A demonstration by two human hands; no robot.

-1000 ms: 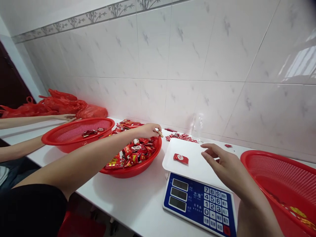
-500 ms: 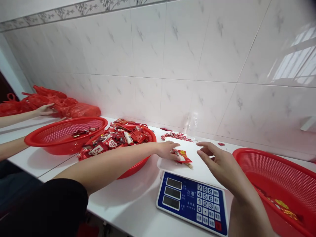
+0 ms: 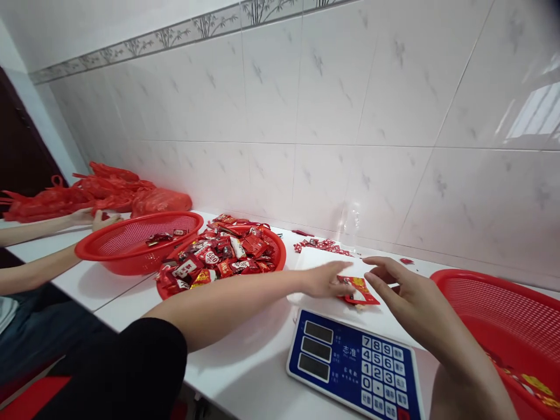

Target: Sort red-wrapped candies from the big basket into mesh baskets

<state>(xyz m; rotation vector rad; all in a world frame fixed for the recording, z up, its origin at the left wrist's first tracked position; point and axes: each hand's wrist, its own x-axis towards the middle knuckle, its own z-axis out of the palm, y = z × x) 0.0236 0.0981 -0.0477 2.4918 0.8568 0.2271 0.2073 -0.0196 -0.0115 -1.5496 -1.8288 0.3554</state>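
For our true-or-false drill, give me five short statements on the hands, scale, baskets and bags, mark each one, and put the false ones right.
1. The left hand touches a red-and-yellow packet over the weighing tray of the electronic scale. True.
2. The scale has a single display window. False: three display windows.
3. The middle basket is heaped with wrapped sweets. True.
4. The right hand grips a basket rim. False: the right hand is near the packet.
5. Red plastic bags lie behind the left basket. True.
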